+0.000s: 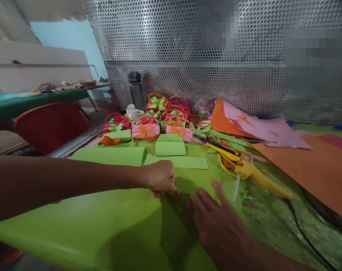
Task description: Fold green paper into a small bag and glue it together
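Observation:
My left hand (161,178) reaches in from the left with its fingers curled, one fingertip pointing down onto the green table surface (103,218); whether it pinches anything is too small to tell. Close to its right, my right hand (213,214) rests low over the surface, thumb raised and apart from the fingers, with nothing visible in it. Just beyond my left hand lie a flat light green strip (190,162) and a curled green sheet (111,155). A folded green piece (170,145) sits behind the strip.
Small bags with bows (146,130) are grouped behind, near a dark bottle (136,94). On the right are a yellow glue gun (261,178), a black and yellow cutter (222,148), orange sheets (309,169) and pink sheets (261,124). A perforated metal panel (171,49) stands behind.

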{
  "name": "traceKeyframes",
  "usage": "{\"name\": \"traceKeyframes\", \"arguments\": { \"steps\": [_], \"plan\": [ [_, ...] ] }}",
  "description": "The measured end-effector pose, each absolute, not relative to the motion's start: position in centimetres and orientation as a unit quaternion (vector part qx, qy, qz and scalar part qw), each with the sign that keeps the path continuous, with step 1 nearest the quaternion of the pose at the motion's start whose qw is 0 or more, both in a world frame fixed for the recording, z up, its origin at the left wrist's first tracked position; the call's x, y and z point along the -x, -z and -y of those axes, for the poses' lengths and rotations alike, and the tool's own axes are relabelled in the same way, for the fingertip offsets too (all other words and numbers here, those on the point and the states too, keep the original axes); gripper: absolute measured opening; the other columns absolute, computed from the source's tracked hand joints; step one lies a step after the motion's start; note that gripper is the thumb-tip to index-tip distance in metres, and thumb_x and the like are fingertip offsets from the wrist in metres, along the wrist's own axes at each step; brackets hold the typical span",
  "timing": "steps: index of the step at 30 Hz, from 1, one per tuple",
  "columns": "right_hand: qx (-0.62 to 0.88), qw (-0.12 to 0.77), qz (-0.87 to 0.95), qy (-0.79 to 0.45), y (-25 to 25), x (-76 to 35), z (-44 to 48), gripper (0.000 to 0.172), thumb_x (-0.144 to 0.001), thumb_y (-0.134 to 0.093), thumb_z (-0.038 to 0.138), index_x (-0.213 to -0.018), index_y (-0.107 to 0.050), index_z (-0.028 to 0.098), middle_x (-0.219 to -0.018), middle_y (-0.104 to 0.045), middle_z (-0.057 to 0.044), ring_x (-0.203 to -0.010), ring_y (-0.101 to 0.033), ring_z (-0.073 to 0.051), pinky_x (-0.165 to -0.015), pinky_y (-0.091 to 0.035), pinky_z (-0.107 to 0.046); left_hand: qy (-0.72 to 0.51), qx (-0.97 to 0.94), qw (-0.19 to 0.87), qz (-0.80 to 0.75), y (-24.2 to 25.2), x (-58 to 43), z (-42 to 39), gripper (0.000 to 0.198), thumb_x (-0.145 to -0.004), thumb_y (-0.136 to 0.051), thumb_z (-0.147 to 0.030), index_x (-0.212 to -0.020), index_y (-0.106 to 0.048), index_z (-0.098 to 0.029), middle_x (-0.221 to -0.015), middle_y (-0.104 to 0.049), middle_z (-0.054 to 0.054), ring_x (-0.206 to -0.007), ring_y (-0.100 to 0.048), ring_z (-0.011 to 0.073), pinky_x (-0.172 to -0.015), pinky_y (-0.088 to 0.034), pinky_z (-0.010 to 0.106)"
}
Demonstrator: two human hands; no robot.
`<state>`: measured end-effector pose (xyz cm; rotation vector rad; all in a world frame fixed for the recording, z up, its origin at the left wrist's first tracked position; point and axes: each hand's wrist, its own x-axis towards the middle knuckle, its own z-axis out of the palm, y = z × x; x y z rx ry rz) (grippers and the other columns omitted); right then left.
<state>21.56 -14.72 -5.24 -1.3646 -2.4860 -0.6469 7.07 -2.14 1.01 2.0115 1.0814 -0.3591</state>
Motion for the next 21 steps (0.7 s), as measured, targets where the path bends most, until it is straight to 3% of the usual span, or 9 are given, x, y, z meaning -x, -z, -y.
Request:
{"name": "traceKeyframes", "arguments": {
  "steps": [17,21],
  "plan": [
    [0.462,0.132,0.844,0.237,5.0,-21.7,14.8,0.017,-0.076,-0.050,0.015,-0.079,-0.066,0.019,-0.077,-0.065,-0.003,-0.085,-0.053,-0.021,-0.093,-0.023,-0.047,0.113,-0.747,0.411,-0.511,-0.8,-0.2,-2.4,0.028,-0.063,-0.067,-0.033,-0.051,-0.048,-0.015,-0.042,-0.055,-0.002,-0.037,-0.055,0.0121,-0.035,-0.040,0.018],
    [0.466,0.140,0.839,0.243,5.0,-21.7,14.7,0.019,-0.078,-0.048,0.016,-0.079,-0.067,0.019,-0.075,-0.065,-0.004,-0.086,-0.054,-0.021,-0.093,-0.024,-0.046,0.082,-0.753,0.408,-0.510,-2.1,-0.1,-3.0,0.030,-0.065,-0.065,-0.034,-0.051,-0.049,-0.013,-0.039,-0.052,-0.004,-0.034,-0.052,0.0090,-0.034,-0.037,0.014]
  ]
}}
